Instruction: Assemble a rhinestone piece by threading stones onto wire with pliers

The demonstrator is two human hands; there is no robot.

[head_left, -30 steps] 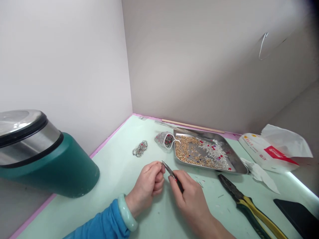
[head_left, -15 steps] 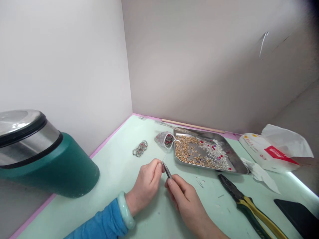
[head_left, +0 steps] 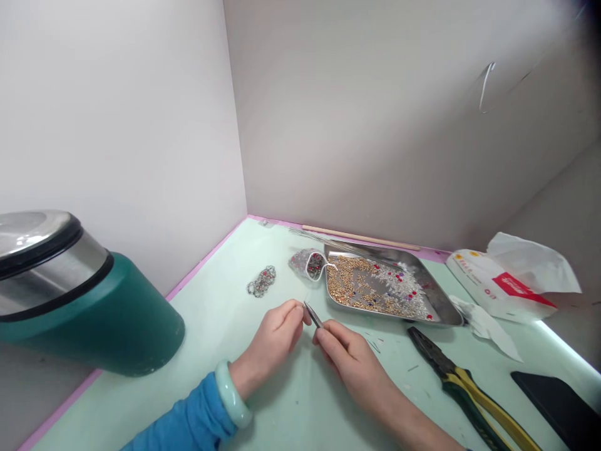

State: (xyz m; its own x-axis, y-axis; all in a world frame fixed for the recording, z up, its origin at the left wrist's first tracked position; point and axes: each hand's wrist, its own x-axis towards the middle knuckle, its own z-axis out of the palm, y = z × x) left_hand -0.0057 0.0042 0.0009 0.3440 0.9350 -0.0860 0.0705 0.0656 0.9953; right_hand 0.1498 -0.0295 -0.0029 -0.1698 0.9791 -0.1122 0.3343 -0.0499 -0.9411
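My left hand [head_left: 278,333] is closed in a pinch, thumb against forefinger. A faint thin wire [head_left: 307,296] seems to rise from its fingertips; whatever else lies between them is too small to make out. My right hand [head_left: 350,360] grips a pair of slim metal tweezers [head_left: 313,315], their points up against the left fingertips. Beyond the hands lie a small bundle of silvery chain with red beads [head_left: 261,282] and a clear bag of red and dark beads [head_left: 300,263] with a white cord [head_left: 321,275]. A metal tray [head_left: 441,307] holds gold, clear and red beads.
Large pliers [head_left: 451,369] with green and yellow handles lie at the right, near a flat black object [head_left: 554,401]. A tissue pack [head_left: 498,288] stands at the back right. On the left is a big green flask [head_left: 117,319]. Wire offcuts [head_left: 374,346] are scattered before the tray.
The view has shifted slightly. The tweezers' tips have moved a little up and left at the left fingertips; both hands keep their grip.
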